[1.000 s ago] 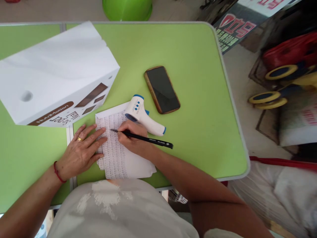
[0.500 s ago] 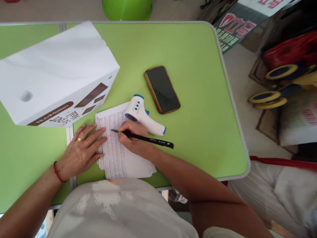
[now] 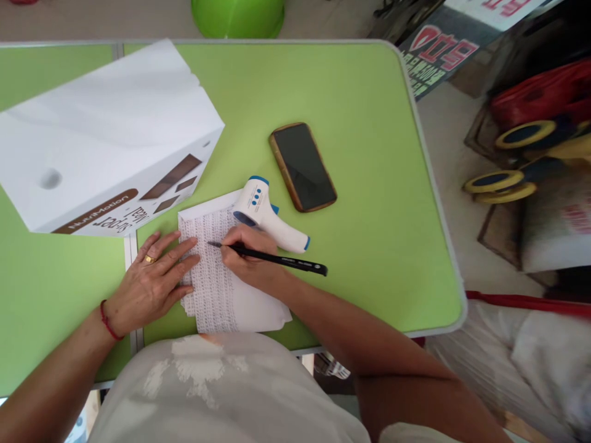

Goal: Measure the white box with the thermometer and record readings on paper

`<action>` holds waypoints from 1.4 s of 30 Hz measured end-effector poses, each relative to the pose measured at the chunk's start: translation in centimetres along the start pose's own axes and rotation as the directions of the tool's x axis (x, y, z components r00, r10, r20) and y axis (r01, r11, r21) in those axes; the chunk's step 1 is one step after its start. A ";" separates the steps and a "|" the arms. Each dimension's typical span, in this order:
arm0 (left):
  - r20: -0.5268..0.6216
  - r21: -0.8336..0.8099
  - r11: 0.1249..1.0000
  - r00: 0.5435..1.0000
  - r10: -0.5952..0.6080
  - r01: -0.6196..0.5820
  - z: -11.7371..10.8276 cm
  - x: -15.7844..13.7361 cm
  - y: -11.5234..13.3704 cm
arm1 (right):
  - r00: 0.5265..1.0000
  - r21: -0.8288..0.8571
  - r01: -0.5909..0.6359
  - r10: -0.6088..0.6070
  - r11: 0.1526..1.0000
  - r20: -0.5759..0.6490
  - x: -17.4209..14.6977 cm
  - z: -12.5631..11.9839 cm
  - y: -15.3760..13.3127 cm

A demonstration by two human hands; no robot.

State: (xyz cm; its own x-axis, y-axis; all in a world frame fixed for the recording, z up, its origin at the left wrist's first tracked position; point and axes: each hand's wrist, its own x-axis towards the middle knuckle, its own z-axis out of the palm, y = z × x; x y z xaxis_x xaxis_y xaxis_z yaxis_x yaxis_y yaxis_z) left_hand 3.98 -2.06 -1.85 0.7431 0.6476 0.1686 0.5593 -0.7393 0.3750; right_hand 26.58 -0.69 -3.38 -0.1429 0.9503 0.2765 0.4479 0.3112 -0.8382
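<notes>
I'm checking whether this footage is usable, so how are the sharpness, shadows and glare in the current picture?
All in the head view: pen fairly sharp; writing on the paper too small to read; soft grey shading across the white box; faint reflection on the dark phone; yellow-rimmed items at far right somewhat blurred.

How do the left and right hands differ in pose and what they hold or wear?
The left hand lies open with fingers spread; the right hand is curled around a black pen.
The left wears a gold ring and a red bracelet at its wrist; neither shows on the right.
Both are at the written-on paper.
</notes>
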 end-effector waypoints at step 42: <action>-0.561 0.068 0.996 0.823 0.091 -0.064 -2.4 -0.4 -0.1 | 0.751 -0.554 0.660 -0.433 0.507 0.499 -0.7 -2.2 -0.2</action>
State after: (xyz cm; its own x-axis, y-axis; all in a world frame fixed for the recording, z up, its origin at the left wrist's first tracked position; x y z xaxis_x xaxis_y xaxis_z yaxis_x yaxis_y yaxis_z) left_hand 2.74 -1.84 0.27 0.4565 0.5689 0.6840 0.5344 -0.7900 0.3005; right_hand 28.58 -1.44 -2.38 -0.7416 0.5808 0.3356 0.6214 0.7833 0.0177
